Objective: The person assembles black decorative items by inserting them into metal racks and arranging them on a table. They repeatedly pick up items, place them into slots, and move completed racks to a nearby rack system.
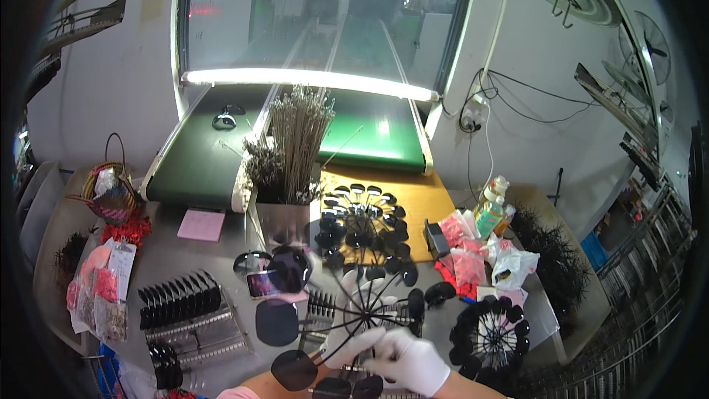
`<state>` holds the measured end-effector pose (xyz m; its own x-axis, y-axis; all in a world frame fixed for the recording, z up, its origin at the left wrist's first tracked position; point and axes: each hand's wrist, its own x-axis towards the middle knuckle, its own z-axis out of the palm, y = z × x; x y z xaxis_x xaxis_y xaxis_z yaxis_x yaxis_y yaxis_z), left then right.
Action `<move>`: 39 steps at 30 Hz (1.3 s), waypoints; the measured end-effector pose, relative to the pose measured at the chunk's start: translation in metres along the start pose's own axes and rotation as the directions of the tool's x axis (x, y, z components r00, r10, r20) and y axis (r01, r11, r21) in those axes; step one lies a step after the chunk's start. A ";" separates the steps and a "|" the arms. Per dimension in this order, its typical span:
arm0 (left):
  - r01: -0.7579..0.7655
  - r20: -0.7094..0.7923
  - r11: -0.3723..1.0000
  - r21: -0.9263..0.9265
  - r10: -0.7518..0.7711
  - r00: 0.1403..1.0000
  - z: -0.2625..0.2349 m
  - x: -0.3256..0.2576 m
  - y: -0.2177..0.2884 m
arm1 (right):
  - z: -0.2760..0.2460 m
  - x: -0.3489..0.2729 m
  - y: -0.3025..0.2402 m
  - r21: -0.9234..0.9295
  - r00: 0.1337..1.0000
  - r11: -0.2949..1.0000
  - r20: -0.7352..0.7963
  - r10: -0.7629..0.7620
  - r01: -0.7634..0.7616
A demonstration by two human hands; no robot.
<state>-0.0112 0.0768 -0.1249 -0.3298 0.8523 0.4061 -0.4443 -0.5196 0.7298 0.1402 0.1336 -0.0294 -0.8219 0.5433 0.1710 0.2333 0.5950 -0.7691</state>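
Observation:
Both my hands wear white gloves and meet at the near middle of the bench. My left hand (353,347) is closed at the near side of a black spoked lens holder (367,315), whose thin arms fan out and carry dark lenses at their ends. One squarish dark lens (277,323) sticks out on its left, and another dark lens (294,370) hangs lower. My right hand (413,362) is beside the left, its fingers bent in a pinch just below the holder's centre. What lies between those fingertips is too small to tell.
Another spoked holder full of dark lenses (491,336) lies at right; more stand on a yellow board (425,207). Black racks (196,332) sit at left. Behind are a bundle of thin metal rods (299,140), green conveyor belts (207,148), bottles (490,214) and a basket (111,196).

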 end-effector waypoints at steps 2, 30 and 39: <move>-0.064 0.132 0.998 -0.028 0.067 0.989 0.008 -0.002 0.013 | -0.001 0.000 0.005 -0.116 0.892 0.961 -0.356 -0.278 0.253; -0.058 -0.275 0.638 -0.768 -0.246 0.929 -0.134 -0.054 0.155 | 0.036 0.237 0.196 -0.428 0.827 0.881 -0.408 -0.386 0.201; -0.083 -0.737 0.938 0.336 0.317 0.597 -0.147 -0.127 0.194 | 0.062 0.418 0.406 0.524 0.827 0.681 0.084 0.556 -0.511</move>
<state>-0.1779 -0.1409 -0.1155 -0.9515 0.3000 0.0686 -0.1093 -0.5379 0.8359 -0.1409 0.5653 -0.3084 -0.5933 0.7305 -0.3381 0.3072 -0.1827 -0.9339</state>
